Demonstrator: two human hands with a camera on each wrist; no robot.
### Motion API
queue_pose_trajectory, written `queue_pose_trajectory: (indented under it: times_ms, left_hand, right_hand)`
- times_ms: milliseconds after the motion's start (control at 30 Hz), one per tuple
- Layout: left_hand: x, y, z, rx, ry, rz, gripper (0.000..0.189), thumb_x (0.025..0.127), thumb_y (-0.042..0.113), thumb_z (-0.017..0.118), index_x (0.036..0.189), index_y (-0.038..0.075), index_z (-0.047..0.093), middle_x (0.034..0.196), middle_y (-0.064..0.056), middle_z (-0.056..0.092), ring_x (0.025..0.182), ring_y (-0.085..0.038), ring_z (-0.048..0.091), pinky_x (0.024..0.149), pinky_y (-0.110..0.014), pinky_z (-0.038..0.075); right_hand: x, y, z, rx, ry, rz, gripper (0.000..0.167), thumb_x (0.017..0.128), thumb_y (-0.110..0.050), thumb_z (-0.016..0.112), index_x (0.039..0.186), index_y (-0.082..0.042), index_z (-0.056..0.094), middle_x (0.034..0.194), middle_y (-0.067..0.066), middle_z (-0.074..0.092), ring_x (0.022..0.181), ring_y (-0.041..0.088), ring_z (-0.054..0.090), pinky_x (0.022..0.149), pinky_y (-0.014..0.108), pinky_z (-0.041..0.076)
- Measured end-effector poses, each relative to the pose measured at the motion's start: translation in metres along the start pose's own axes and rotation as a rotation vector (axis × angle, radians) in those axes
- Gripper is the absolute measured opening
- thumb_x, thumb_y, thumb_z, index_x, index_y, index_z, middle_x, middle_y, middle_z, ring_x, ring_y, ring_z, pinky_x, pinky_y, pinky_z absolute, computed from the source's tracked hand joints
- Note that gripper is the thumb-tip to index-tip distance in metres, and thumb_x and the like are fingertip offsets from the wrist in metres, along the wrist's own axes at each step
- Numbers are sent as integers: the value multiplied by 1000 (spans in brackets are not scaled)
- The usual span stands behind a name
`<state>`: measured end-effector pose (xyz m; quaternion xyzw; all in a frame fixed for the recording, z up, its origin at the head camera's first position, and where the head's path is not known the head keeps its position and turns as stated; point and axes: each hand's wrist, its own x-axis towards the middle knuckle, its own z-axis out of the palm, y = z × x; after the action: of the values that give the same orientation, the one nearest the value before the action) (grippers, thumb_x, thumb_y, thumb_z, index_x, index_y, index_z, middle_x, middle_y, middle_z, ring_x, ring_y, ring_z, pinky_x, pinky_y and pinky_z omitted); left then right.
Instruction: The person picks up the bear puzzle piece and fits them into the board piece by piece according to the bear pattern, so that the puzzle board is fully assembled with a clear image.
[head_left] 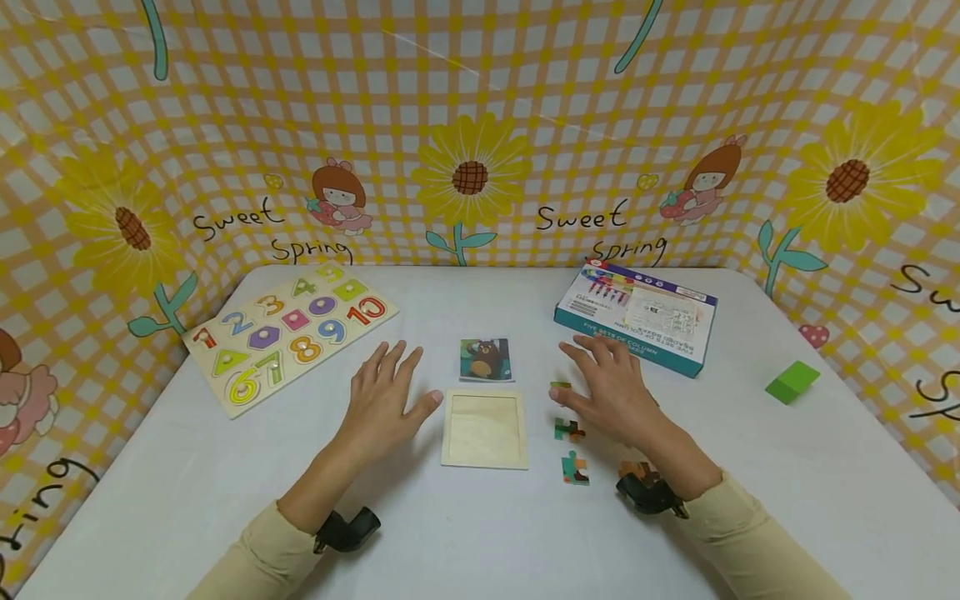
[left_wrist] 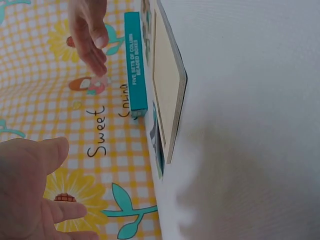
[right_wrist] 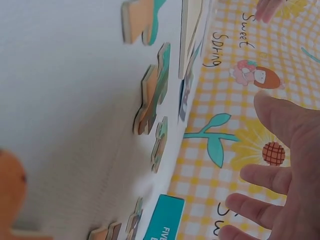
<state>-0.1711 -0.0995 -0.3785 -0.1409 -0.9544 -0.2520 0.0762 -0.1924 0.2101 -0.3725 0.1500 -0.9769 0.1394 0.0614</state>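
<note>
My left hand [head_left: 384, 398] hovers over the table left of a square wooden puzzle tray [head_left: 484, 464], fingers spread and holding nothing. On the other side, my right hand [head_left: 613, 392] is held above several jigsaw pieces [head_left: 574, 470], its fingers also apart and nothing in them. The tray shows a bare recess inside its raised rim. Just behind it lies a picture card [head_left: 486, 360] with a brown bear. Teal, brown and orange show on the jigsaw pieces [right_wrist: 154, 92] in the right wrist view; my right hand and wrist hide some of them in the head view.
A wooden number puzzle board [head_left: 292, 329] lies at the back left. At the back right is a teal and white box [head_left: 637, 317], with a green block [head_left: 792, 382] farther right. Patterned cloth [head_left: 480, 83] walls the white table on its back and sides.
</note>
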Motion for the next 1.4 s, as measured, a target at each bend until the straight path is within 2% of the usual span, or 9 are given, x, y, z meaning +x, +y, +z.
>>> queue_pose_trajectory:
  times_ms: [333, 567, 967, 1400]
  left_hand:
    - [-4, 0, 5, -65, -19, 39, 66, 87, 41, 60, 142, 9, 41, 149, -17, 35, 141, -39, 20, 107, -61, 19]
    - [-3, 1, 9, -117, -46, 74, 61, 84, 34, 65, 136, 7, 48, 141, -18, 44, 136, -39, 27, 103, -60, 24]
    - [-3, -2, 12, -144, -134, 82, 55, 80, 28, 73, 129, 9, 56, 131, -11, 51, 126, -36, 37, 98, -54, 30]
    - [1, -10, 20, -226, -228, 53, 55, 75, 24, 77, 125, 11, 59, 130, -7, 53, 124, -31, 36, 99, -51, 27]
  right_hand:
    - [2, 8, 3, 52, 3, -22, 59, 84, -35, 68, 134, -9, 50, 137, 19, 45, 121, 41, 33, 100, 58, 24]
    - [3, 10, 4, 95, -30, -6, 52, 85, -30, 68, 129, -7, 55, 132, 19, 49, 112, 37, 36, 93, 54, 29]
    - [3, 14, 5, 96, -81, 16, 46, 85, -27, 67, 125, -7, 59, 122, 17, 54, 112, 37, 37, 89, 51, 32]
    - [7, 19, 11, 104, -127, 31, 44, 83, -25, 68, 123, -7, 61, 117, 16, 56, 108, 36, 39, 87, 50, 34]
